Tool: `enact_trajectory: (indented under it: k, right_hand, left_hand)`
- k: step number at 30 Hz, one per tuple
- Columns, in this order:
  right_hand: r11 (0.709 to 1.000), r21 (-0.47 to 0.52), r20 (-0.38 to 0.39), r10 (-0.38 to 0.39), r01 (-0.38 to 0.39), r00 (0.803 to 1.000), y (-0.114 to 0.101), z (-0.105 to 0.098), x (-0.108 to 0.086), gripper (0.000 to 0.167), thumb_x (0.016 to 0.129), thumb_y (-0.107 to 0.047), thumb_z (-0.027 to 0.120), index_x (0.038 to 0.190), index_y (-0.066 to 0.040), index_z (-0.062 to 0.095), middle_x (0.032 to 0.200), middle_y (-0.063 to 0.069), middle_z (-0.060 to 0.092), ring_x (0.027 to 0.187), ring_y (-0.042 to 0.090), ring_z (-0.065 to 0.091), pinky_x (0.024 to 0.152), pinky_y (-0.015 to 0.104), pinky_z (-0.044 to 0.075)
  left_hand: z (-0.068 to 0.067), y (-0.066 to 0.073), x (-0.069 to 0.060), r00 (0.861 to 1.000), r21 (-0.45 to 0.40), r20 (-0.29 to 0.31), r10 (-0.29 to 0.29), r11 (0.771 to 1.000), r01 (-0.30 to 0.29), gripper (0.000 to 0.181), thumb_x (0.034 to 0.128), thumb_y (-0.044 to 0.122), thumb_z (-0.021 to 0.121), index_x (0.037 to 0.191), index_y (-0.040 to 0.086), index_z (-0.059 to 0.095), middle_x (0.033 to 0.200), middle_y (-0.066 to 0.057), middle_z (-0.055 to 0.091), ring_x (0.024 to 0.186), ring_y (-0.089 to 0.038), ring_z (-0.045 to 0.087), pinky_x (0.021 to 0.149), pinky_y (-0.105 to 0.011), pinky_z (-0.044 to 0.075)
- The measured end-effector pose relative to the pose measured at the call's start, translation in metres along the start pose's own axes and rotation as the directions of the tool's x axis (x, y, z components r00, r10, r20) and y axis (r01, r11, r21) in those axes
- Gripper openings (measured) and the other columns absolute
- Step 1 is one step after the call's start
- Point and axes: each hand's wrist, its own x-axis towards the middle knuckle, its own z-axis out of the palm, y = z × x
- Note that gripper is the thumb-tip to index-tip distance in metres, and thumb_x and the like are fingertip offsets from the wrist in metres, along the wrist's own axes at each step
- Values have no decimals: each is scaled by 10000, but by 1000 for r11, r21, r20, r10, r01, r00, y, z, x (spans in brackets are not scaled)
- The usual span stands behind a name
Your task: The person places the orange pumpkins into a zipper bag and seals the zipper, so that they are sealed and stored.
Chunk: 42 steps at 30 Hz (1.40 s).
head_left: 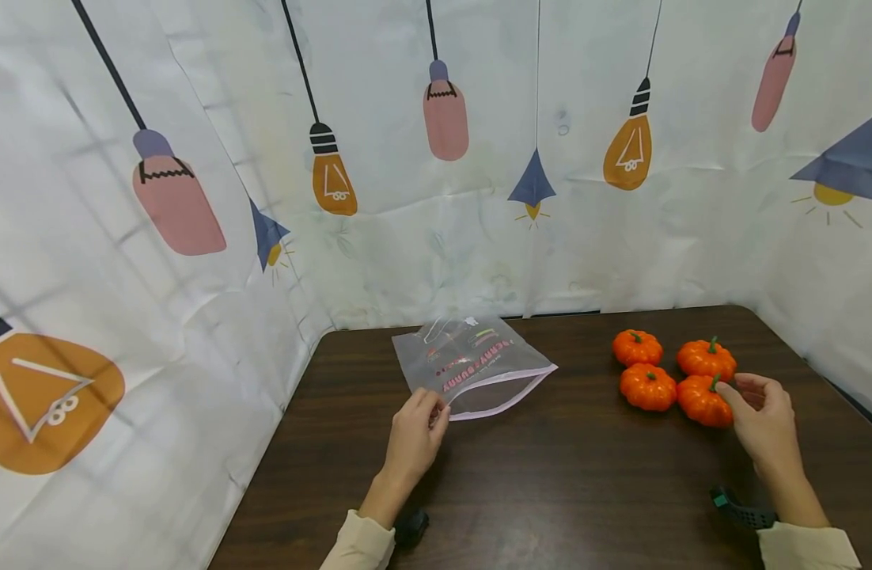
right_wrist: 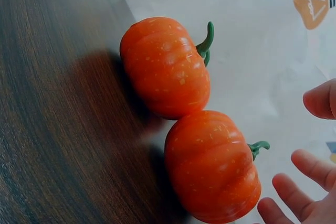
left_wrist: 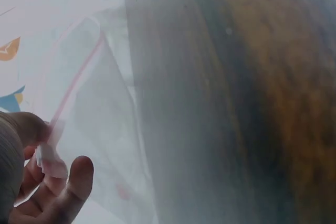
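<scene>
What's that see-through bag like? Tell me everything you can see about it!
The bag looks like thin, cloudy clear plastic. It has pink letters printed on it, too small to read for sure, and a pale pink band along its mouth. The mouth gapes open, facing the near side of the table. The bag lies tilted on the far left part of the tabletop, with a few creases. The left hand pinches the left end of its mouth. I can't see anything inside.
</scene>
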Motion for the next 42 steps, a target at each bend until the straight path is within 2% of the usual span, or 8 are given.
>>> enact_trajectory:
  k: [4,8,12,15,16,22,32,42]
  right_hand:
    - [1000,-1,-2,6,-6,1000,1,0,0,519,991,-418,607,1324,-32,509,1240,93,417,1033,127,408,771,218,329]
    - [1000,-16,5,7,-6,1000,2,0,1,547,990,-422,604,1325,-3,500,1263,147,418,1075,247,412,784,250,327]
    - [998,-55,79,-6,10,997,5,0,3,709,1003,-439,570,1428,99,386,1396,315,344,1214,459,345,865,420,355]
    - [996,-84,149,-9,22,989,9,0,7,825,1002,-456,563,1498,131,265,1480,412,218,1289,565,263,895,562,346]
    - [995,-93,167,-7,23,986,10,1,8,853,999,-464,566,1515,129,234,1492,427,190,1299,579,248,890,568,350]
    - [994,-106,211,6,16,977,14,3,11,949,986,-471,594,1558,124,125,1507,446,154,1308,602,219,969,691,302]
    - [993,-117,244,6,23,970,18,2,12,949,1003,-461,573,1570,121,81,1498,478,123,1307,629,231,1003,727,282]
    - [992,-127,297,19,20,955,19,1,13,1030,982,-494,604,1582,106,20,1565,471,59,1374,649,184,1066,771,240]
  left_hand:
    - [0,0,-1,1000,-31,-17,-15,999,14,179,834,66,799,788,129,637,770,26,561,668,-63,554,591,-181,491]
    - [0,1,-1,999,-47,-7,-51,998,51,168,822,54,798,782,116,648,772,6,589,671,-81,604,602,-191,520]
    - [0,2,0,994,-84,1,-108,991,108,128,801,19,774,786,101,676,762,-7,627,666,-102,644,610,-220,549]
    - [0,2,0,989,-116,3,-148,982,147,116,789,-8,759,799,93,704,758,-9,650,664,-112,656,611,-247,564]
    - [0,2,0,987,-121,3,-158,980,157,117,789,-13,758,805,94,712,758,-8,654,665,-113,658,613,-251,565]
    - [1,2,1,982,-150,-12,-190,971,186,143,793,-33,760,842,96,726,764,-12,660,674,-117,660,601,-239,555]
    - [3,1,2,981,-197,-63,-185,966,170,190,775,-86,743,835,94,739,751,-5,658,673,-106,667,579,-150,511]
    - [3,1,1,982,-249,-55,-182,955,163,216,803,-109,715,865,90,774,781,-34,681,681,-130,695,572,-145,522]
